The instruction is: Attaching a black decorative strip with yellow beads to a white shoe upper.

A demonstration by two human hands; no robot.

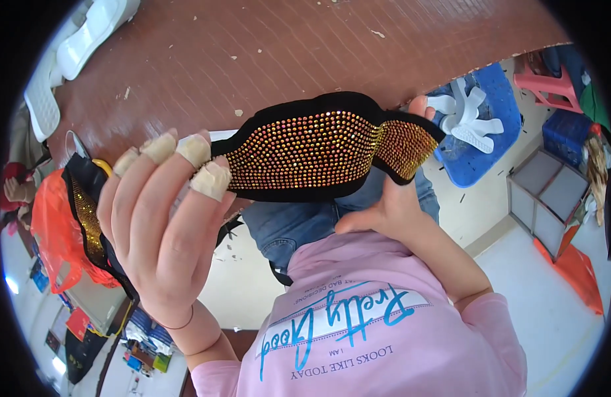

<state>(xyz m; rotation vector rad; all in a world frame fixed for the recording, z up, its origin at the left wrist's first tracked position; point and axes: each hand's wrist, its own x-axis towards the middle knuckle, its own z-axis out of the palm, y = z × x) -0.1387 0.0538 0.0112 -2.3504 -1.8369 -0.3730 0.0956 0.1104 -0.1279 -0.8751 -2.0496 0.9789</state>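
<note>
A black shoe upper point(305, 152), its face covered in rows of gold and orange rhinestones, is stretched between my hands just over the near edge of the table. My left hand point(153, 212), with pale tape round several fingertips, is closed on its left end. At the other end, where the band narrows and twists, my right hand point(395, 208) grips it; part of those fingers lies behind the band, and the thumb points out to the left. Close by my left wrist hangs a second black piece with gold rhinestones point(87, 218), partly hidden by that hand.
The brown table point(285, 46) spans the far side. White shoe soles point(87, 46) lie at its far left, and more white soles point(474, 126) sit in a blue tray point(467, 172) to the right. An orange bag point(51, 225) is at left; a pink stool point(550, 89) stands far right.
</note>
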